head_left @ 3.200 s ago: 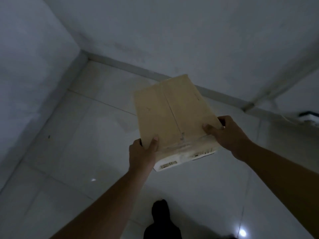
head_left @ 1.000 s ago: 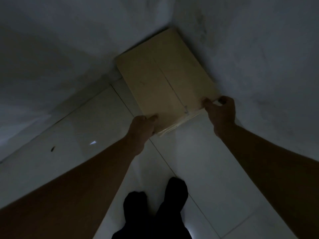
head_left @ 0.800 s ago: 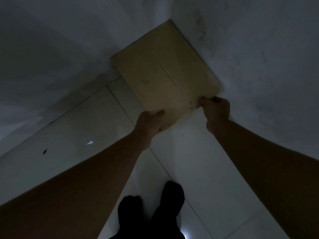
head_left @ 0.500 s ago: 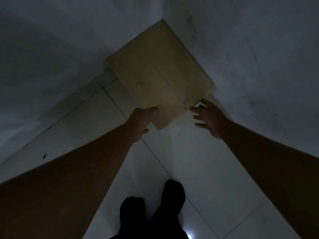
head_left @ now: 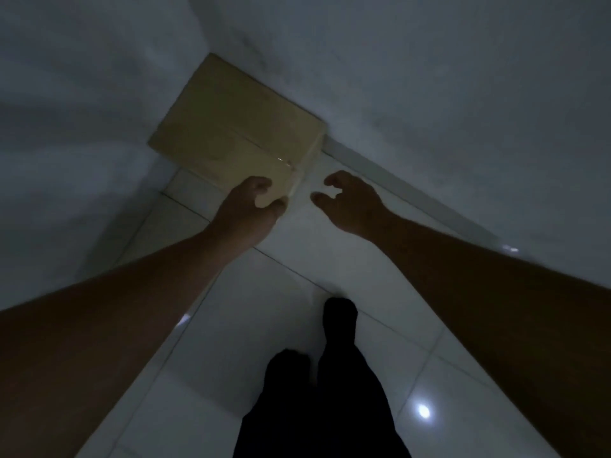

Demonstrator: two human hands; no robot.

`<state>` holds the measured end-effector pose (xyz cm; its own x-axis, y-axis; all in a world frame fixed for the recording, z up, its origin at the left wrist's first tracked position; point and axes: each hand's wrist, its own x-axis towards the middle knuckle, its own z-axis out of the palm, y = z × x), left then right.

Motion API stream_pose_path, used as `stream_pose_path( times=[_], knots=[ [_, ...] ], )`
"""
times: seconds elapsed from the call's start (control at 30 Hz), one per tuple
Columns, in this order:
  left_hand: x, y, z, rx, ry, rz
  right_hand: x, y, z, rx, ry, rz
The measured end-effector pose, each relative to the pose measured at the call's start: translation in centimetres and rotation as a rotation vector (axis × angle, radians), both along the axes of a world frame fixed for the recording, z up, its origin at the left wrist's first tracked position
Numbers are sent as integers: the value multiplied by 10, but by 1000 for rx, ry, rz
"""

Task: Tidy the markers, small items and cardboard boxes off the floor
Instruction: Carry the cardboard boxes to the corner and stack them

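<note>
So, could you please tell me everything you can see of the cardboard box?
The cardboard box is plain tan and closed, with a seam along its top and glossy tape near the front edge. It lies flat, tucked into the corner where two walls meet the tiled floor. The left hand grips its near corner; the right hand hangs just clear of it.

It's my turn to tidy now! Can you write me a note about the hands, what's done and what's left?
The left hand grips the near corner of the cardboard box. The right hand is beside it, fingers loosely curled, holding nothing.
The box sits on the floor, tucked into the corner between two walls.
Done: box looks set down there.
Left: release the left hand; no markers or small items show here, so look elsewhere for them.
</note>
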<state>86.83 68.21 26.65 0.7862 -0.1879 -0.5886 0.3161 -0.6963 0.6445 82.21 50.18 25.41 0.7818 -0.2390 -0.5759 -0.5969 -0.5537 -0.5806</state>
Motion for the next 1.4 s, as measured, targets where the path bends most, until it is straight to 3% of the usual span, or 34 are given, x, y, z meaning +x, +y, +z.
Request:
stream_pose_path(
  times=[0.3,0.73,1.07,1.4],
  knots=[
    [-98,-34,85,-36,-69,-392,-141,-6,89,64,-30,-295],
    [-289,-161,152,-114,-39,-952,-437,-74,165,-14,24,-851],
    [-551,-226,179,-159,-45,-1331,-704,-60,188,-50,0,-1227],
    [-809,-227,205,-173,13,-1617,-954,7,216,-75,22,-1569]
  ],
)
